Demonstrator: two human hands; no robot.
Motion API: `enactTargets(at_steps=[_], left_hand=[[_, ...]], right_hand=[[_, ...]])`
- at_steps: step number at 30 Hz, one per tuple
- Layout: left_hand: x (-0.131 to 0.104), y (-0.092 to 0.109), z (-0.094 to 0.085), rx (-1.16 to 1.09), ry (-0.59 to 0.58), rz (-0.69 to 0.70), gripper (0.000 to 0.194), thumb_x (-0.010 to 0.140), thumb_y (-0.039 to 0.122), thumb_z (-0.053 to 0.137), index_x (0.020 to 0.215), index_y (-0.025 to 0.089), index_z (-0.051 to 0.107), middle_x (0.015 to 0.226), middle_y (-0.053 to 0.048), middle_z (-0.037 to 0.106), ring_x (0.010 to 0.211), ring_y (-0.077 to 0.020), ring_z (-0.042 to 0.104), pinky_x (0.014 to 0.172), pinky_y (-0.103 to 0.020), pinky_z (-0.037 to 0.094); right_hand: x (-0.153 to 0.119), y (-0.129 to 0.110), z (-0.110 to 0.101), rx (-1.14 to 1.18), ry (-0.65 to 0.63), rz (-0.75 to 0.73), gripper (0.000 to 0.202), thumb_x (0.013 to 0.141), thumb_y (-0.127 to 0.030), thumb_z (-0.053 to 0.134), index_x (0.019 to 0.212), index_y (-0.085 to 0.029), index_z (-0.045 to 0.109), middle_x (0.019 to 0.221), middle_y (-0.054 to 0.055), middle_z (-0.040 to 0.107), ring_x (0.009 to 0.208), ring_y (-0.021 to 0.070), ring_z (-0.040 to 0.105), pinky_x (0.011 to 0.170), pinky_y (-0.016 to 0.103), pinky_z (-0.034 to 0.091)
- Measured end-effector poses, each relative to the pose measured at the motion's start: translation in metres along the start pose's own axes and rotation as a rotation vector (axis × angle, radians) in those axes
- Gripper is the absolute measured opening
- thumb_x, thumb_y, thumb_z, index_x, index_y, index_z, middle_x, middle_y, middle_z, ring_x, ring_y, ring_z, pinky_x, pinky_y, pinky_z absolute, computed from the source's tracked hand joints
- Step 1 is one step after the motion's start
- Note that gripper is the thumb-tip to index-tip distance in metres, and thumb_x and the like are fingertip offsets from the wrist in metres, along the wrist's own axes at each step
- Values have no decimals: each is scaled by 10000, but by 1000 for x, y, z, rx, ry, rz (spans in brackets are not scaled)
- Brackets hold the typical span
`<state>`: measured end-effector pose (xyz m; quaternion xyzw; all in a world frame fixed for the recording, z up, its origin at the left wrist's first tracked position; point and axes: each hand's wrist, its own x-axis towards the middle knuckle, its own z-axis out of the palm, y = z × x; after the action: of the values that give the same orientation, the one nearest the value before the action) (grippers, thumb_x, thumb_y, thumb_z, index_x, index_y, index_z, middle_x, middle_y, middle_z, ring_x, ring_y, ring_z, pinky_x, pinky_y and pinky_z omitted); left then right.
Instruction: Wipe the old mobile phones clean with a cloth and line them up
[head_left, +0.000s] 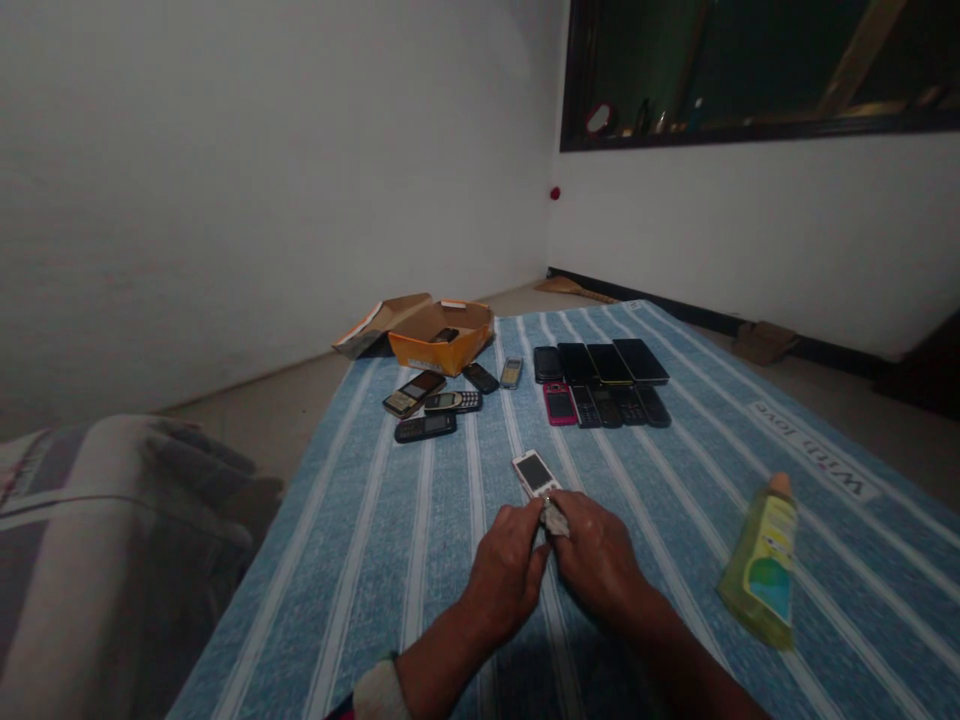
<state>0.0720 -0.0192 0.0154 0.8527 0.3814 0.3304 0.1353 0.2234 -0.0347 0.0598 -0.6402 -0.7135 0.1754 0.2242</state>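
Observation:
A white phone (535,473) with a dark screen points away from me near the middle of the striped cloth. My left hand (510,562) is closed around its near left end. From the right, my right hand (596,550) is closed on a crumpled whitish cloth (555,517), pressed at the phone's lower end. The fingers of both hands meet there and hide the phone's near part.
Several phones (425,427) lie loosely before an open orange box (427,352), which has a phone inside. Two rows of phones (559,402) lie at the back right. A yellow-green bottle (765,575) is on the right. A draped seat (97,560) stands left.

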Motion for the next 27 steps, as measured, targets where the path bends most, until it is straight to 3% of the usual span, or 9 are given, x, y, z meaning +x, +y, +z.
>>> enactTargets(at_steps=[7, 16, 21, 27], left_hand=[[4, 0, -6, -20, -32, -20, 514, 826, 80, 479, 1328, 171, 415, 1051, -105, 653, 901, -234, 582, 789, -410, 543], [36, -27, -26, 44, 28, -20, 456, 838, 183, 532, 1288, 154, 465, 1170, -133, 619, 1060, -272, 563, 929, -472, 487], [54, -47, -28, 38, -107, 33, 667, 744, 317, 687, 1339, 151, 436, 1412, -193, 458, 1313, -355, 412, 1077, -564, 355], [67, -69, -28, 17, -313, -7, 910, 620, 381, 808, 1409, 195, 394, 1513, -193, 354, 1413, -393, 275, 1127, -608, 254]], right_hand=[[4, 14, -4, 33, 37, 16, 329, 810, -44, 481, 1037, -182, 675, 948, 63, 685, 893, 201, 620, 795, 269, 404], [6, 16, -4, 3, 58, 38, 304, 794, -54, 493, 1003, -177, 676, 907, 56, 645, 838, 192, 584, 735, 258, 374], [7, 14, -3, -25, 47, 66, 336, 771, -34, 482, 1013, -165, 673, 911, 67, 634, 838, 198, 582, 734, 265, 379], [10, 15, 0, -2, 70, 73, 374, 748, -25, 484, 1042, -169, 667, 930, 68, 641, 856, 200, 589, 743, 268, 386]])
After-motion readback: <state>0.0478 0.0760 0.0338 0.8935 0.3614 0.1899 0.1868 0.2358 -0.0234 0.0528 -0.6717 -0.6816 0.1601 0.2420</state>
